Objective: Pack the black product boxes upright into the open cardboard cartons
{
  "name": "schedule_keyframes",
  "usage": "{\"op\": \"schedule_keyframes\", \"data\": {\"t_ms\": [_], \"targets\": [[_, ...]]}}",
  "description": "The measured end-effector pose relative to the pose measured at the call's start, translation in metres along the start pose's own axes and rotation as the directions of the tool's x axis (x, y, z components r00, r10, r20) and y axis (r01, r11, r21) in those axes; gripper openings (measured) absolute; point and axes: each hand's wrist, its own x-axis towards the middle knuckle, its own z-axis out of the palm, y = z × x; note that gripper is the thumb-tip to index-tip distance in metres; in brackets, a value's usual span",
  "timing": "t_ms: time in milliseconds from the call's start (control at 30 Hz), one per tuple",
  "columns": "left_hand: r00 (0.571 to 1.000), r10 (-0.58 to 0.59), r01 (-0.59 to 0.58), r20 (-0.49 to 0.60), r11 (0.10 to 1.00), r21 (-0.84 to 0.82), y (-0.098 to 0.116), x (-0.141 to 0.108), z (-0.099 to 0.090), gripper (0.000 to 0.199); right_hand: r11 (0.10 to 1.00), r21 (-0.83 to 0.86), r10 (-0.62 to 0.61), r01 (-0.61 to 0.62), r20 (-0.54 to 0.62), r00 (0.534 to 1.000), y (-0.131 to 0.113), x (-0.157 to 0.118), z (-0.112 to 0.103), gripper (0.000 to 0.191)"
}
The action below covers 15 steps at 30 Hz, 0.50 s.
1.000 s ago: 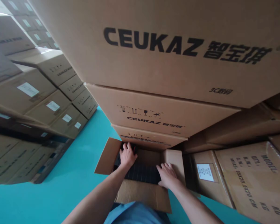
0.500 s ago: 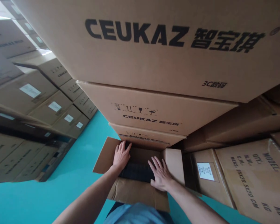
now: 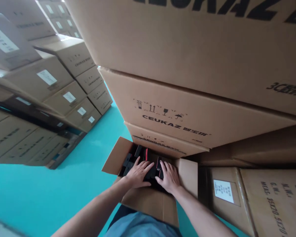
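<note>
An opened cardboard carton (image 3: 150, 202) stands in front of my body with its flaps folded out. Inside lie several small black boxes (image 3: 138, 152), some with red edges, at uneven angles. My left hand (image 3: 140, 172) rests over them with fingers spread, palm down. At the carton's right side, my right hand (image 3: 169, 176) has its fingers stretched over a black box with a thin red edge (image 3: 158, 168), thumb apart. Both hands touch the contents, and neither visibly lifts anything. The carton's bottom is hidden.
Tall stacked CEUKAZ cartons (image 3: 162, 108) rise right behind the opened one. More cartons (image 3: 263, 197) stand on the right. Across the turquoise floor (image 3: 88, 184), stacked cartons (image 3: 49, 75) sit on the left, with a pallet (image 3: 66, 148) under some.
The black boxes now show jumbled with red edges, where a flat dark layer showed before. My left hand has moved right and inward from the carton's left edge. The view has shifted.
</note>
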Motion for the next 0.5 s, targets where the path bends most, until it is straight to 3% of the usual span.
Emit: {"op": "schedule_keyframes", "data": {"t_ms": [100,300,500], "targets": [[0.995,-0.094,0.095,-0.020,0.995,0.038,0.009,0.008,-0.001,0.093,0.997,0.050,-0.052,0.051,0.015,0.999,0.003,0.011,0.006,0.087],[0.978,-0.202,0.204,-0.050,0.979,0.031,0.029,0.033,0.001,0.078,0.987,0.139,-0.090,0.085,0.029,0.996,0.025,0.050,0.003,0.056],[0.970,-0.243,0.243,-0.022,0.970,0.022,0.029,0.031,-0.001,0.072,0.992,0.114,-0.076,0.053,0.213,0.974,0.040,0.076,-0.005,0.040]]}}
